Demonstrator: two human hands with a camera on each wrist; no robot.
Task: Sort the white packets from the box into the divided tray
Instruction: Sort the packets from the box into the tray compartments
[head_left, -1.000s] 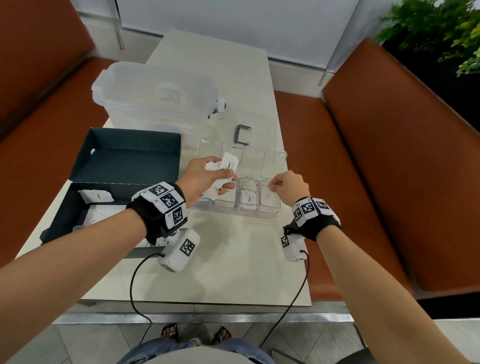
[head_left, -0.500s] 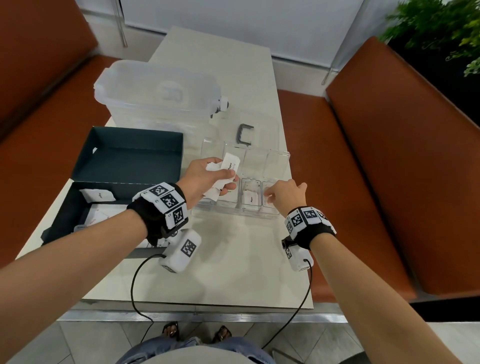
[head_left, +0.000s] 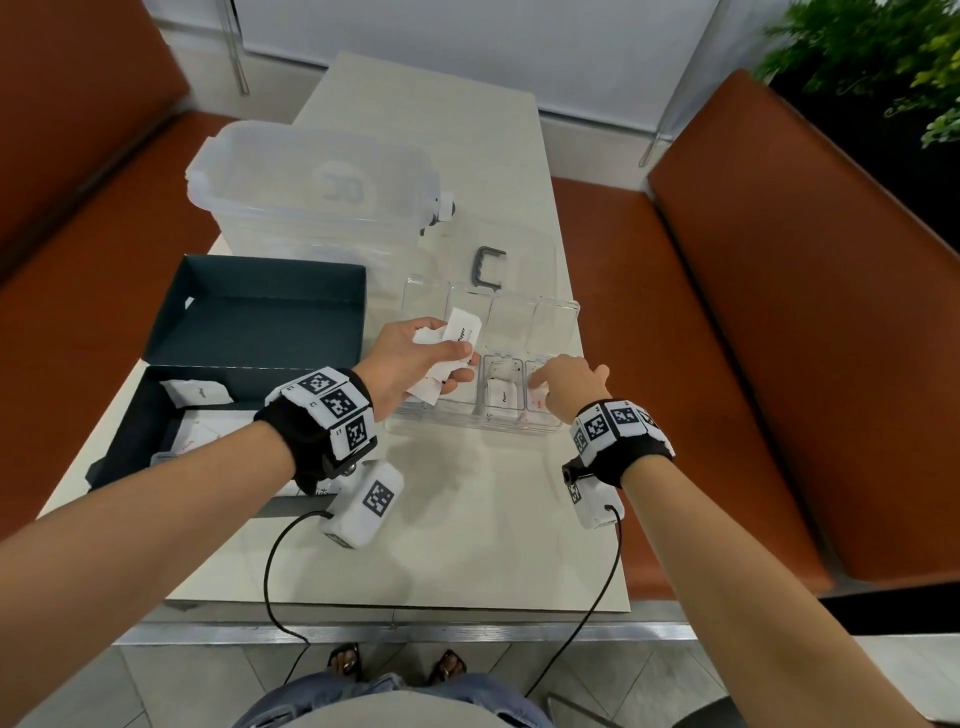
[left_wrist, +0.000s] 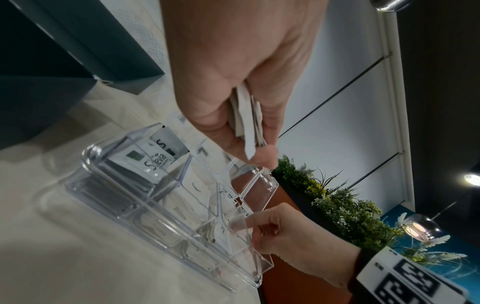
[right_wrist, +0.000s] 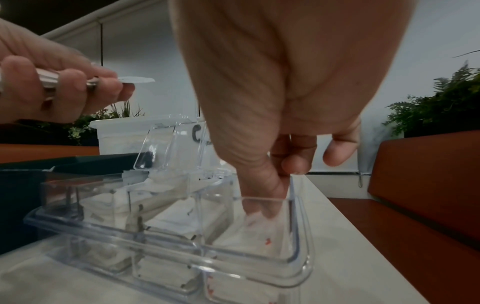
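Observation:
My left hand (head_left: 457, 358) hovers over the left end of the clear divided tray (head_left: 467, 423) and grips a bunch of white packets (head_left: 464, 332), also seen edge-on in the left wrist view as packets (left_wrist: 246, 123). My right hand (head_left: 545, 376) reaches into the tray's rightmost front compartment. There its thumb and forefinger (right_wrist: 265, 203) pinch the top of a white packet with red print (right_wrist: 249, 230). Another packet (head_left: 503, 397) lies in the neighbouring compartment. The dark box (head_left: 130, 431) at the left still holds white packets (head_left: 200, 392).
The box lid (head_left: 260, 312) lies open behind the box. A large clear tub (head_left: 311, 187) stands at the back, with a grey C-shaped clip (head_left: 488, 265) beside it. The tray's clear lid (head_left: 514, 322) stands open. Orange benches (head_left: 805, 312) flank the table.
My right hand has shifted a little left and its fingertips have dipped down into the rightmost compartment. My left hand has stayed in place with its packets.

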